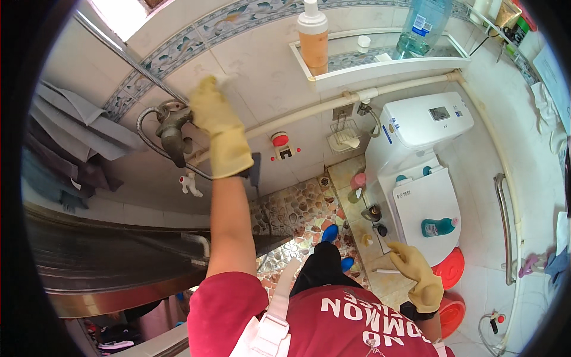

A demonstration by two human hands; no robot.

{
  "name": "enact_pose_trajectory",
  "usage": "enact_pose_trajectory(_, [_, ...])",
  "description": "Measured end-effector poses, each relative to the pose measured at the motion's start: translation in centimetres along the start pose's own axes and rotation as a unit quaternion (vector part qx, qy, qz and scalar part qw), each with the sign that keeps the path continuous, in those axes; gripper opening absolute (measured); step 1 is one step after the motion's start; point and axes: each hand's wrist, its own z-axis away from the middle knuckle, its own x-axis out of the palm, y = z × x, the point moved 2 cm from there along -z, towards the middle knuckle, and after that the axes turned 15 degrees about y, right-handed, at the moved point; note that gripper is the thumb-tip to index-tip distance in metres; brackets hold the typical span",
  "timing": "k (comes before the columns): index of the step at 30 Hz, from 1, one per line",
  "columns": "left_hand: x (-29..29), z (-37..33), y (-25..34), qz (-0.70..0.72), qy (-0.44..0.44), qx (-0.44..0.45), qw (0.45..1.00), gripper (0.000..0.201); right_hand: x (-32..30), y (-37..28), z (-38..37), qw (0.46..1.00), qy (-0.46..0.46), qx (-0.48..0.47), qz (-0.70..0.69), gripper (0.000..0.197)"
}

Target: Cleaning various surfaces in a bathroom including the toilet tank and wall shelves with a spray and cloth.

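My left hand [217, 122], in a yellow rubber glove, reaches up to the white tiled wall [262, 65] beside the metal shower mixer tap [172, 128]. A small pale patch shows at its fingertips, against the tiles; whether it is a sponge, a cloth or foam is hard to make out. The fingers look bent, partly hidden by the back of the glove. Low at the right hangs my right hand [416, 275], gloved in yellow too. Its fingers are loosely stretched and slightly apart, with nothing seen in them, near the toilet [416, 196].
A white shelf [386, 74] holds an orange pump bottle [313, 41] and a big clear bottle [419, 30]. A teal bottle [439, 226] lies on the toilet lid. Red basins [451, 268] stand beside it. A grab bar [504, 229] is at right, hanging towels [83, 119] at left.
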Motion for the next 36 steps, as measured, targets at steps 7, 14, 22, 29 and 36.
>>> enact_pose_trajectory(7, [3.2,11.0,-5.7,-0.117,-0.324,-0.009,0.939,0.024,0.1,-0.8,-1.1,0.995,0.025,-0.088,0.03,0.039])
enact_pose_trajectory(14, [-4.9,-4.9,4.0,0.083,0.07,0.049,0.993,0.027,-0.8,-1.1,-0.2,0.997,0.042,-0.051,0.035,0.037])
enact_pose_trajectory(22, [1.9,4.4,-0.7,-0.06,-0.082,0.158,0.982,0.025,0.8,-1.2,-0.6,0.999,0.013,-0.045,0.018,0.037])
enact_pose_trajectory(29, [2.7,11.9,-2.5,0.041,-0.175,0.052,0.982,0.022,0.0,-0.8,-0.6,0.996,0.039,-0.08,0.027,0.036])
enact_pose_trajectory(36, [-3.8,-5.4,10.9,0.188,0.032,0.095,0.977,0.024,-0.3,1.3,1.1,0.996,0.061,-0.058,0.034,0.037])
